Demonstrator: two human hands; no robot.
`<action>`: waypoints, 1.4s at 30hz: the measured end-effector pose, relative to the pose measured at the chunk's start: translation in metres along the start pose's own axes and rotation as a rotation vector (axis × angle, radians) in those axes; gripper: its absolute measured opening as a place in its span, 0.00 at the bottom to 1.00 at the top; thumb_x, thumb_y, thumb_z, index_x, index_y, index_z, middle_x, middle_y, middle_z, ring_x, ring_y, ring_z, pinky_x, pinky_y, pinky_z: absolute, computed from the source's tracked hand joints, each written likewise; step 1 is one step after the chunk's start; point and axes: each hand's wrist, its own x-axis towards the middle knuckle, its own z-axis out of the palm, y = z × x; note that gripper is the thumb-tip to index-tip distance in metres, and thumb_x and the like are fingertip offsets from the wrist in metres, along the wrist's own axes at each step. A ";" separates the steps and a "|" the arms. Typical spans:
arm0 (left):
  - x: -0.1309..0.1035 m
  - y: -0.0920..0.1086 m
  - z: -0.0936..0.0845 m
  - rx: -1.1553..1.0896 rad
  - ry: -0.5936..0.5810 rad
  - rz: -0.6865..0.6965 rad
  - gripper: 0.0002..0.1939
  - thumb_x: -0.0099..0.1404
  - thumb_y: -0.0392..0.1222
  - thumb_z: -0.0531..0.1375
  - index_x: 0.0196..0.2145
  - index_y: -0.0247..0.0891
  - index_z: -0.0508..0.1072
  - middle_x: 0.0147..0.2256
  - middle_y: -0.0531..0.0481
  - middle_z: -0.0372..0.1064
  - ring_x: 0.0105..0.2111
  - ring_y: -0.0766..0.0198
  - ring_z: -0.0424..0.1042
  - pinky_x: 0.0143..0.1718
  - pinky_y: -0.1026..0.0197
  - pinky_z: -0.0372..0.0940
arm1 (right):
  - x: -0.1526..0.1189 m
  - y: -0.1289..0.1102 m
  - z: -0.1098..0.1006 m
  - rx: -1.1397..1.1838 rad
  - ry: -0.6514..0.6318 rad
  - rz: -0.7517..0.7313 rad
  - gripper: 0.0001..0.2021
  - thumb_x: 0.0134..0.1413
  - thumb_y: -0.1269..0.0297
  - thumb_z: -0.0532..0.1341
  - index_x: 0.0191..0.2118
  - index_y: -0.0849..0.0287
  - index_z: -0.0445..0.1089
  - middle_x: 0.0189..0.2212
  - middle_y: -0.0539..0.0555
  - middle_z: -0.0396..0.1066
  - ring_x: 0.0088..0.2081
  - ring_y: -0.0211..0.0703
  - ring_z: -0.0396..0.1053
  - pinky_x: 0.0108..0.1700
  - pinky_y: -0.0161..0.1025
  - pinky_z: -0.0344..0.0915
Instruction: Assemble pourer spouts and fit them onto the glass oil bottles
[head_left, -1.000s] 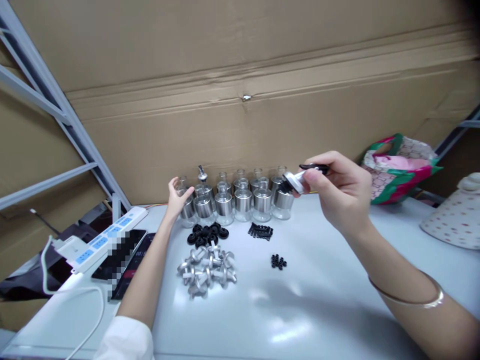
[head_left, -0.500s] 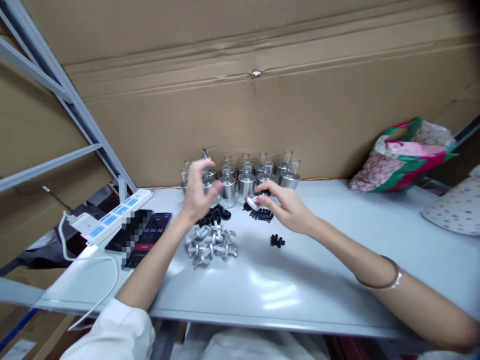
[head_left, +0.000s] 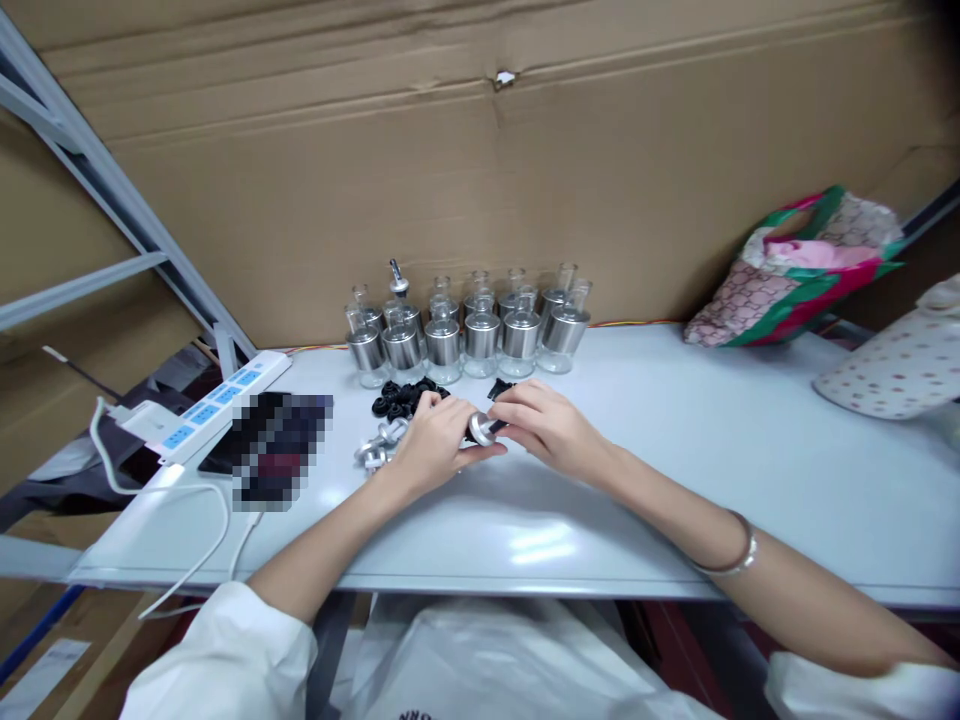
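My left hand [head_left: 439, 440] is closed around a round silver metal part [head_left: 481, 429] over the middle of the table. My right hand [head_left: 551, 425] pinches a small black piece [head_left: 496, 426] against that part. Loose silver parts [head_left: 375, 450] lie beside and partly behind my left hand. Black rubber rings [head_left: 397, 400] are heaped just beyond it. More small black pieces [head_left: 501, 387] show past my right fingertips. Rows of glass bottles with metal bands [head_left: 481, 335] stand behind, one with a metal spout [head_left: 397, 278] in its neck.
A white power strip [head_left: 225, 400] and dark phones [head_left: 259, 440] with white cables lie on the left of the table [head_left: 712, 480]. At the right are a patterned bag [head_left: 795, 290] and a dotted white object [head_left: 885, 370]. Cardboard [head_left: 375, 180] stands behind the bottles.
Both hands have come together lower down. My left hand, empty and spread before, now grips the silver part that my right hand held. My right hand now has a black piece at it.
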 end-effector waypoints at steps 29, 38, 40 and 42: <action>-0.005 0.011 0.001 0.010 -0.030 0.141 0.23 0.68 0.60 0.47 0.29 0.37 0.65 0.23 0.54 0.68 0.22 0.67 0.64 0.37 0.57 0.51 | -0.006 -0.006 -0.002 -0.163 0.087 -0.204 0.14 0.66 0.67 0.46 0.34 0.61 0.66 0.21 0.52 0.64 0.23 0.41 0.59 0.28 0.39 0.55; -0.005 -0.012 -0.012 0.019 0.140 0.032 0.12 0.65 0.50 0.52 0.38 0.39 0.59 0.35 0.47 0.71 0.31 0.61 0.65 0.41 0.54 0.55 | -0.015 0.037 -0.008 -0.045 0.073 0.390 0.10 0.64 0.68 0.48 0.40 0.61 0.66 0.31 0.57 0.69 0.31 0.41 0.67 0.34 0.37 0.63; -0.006 -0.018 -0.012 0.014 0.223 0.006 0.10 0.64 0.46 0.51 0.40 0.40 0.57 0.37 0.47 0.69 0.34 0.60 0.66 0.42 0.52 0.56 | -0.023 0.056 -0.009 -0.047 -0.041 0.472 0.11 0.62 0.69 0.48 0.39 0.61 0.67 0.32 0.58 0.69 0.32 0.43 0.68 0.35 0.38 0.64; -0.006 -0.020 -0.010 0.008 0.298 0.011 0.09 0.63 0.42 0.50 0.41 0.40 0.54 0.37 0.46 0.67 0.37 0.59 0.66 0.42 0.53 0.57 | -0.029 0.069 -0.009 -0.039 -0.126 0.546 0.09 0.60 0.69 0.50 0.39 0.61 0.68 0.32 0.58 0.70 0.32 0.44 0.68 0.36 0.39 0.64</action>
